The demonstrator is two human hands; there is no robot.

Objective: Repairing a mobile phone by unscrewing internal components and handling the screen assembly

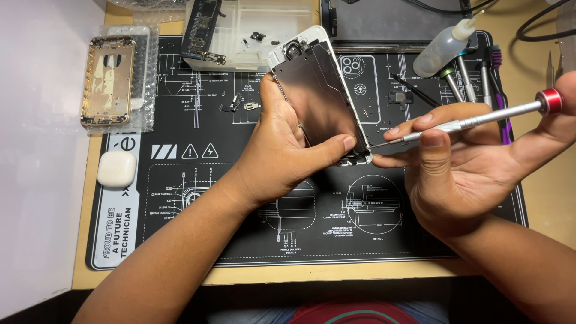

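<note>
Left hand (282, 150) is wrapped around a white phone screen assembly (321, 96), back side up so the metal shield plate faces the camera, held tilted above the black repair mat (240, 240). Thumb is clamped on the lower edge, fingers behind it. Right hand (462, 174) is closed around a thin precision screwdriver (474, 120) with a red cap, pinched between thumb and fingertips, the cap end out past the knuckles. Its tip sits right at the bottom corner of the screen assembly, next to the left thumb.

If you're doing this bit yourself, I'd say keep the driver lined up straight with the screw and press lightly before turning, those tiny heads strip fast. Bracing the two hands against each other like here looks like a good way to stop the tip skating onto the flex cables.

Count of what's around: one gold phone rear housing (108, 81) on bubble wrap at the left, one white earbud case (117, 169) below it, one logic board (201, 30) leaning on one clear parts tray (270, 30), one squeeze bottle (447, 42), and about four spare drivers (465, 75) beside it, though they overlap so I can't be sure. A few loose brackets (240, 105) lie on the mat.
</note>
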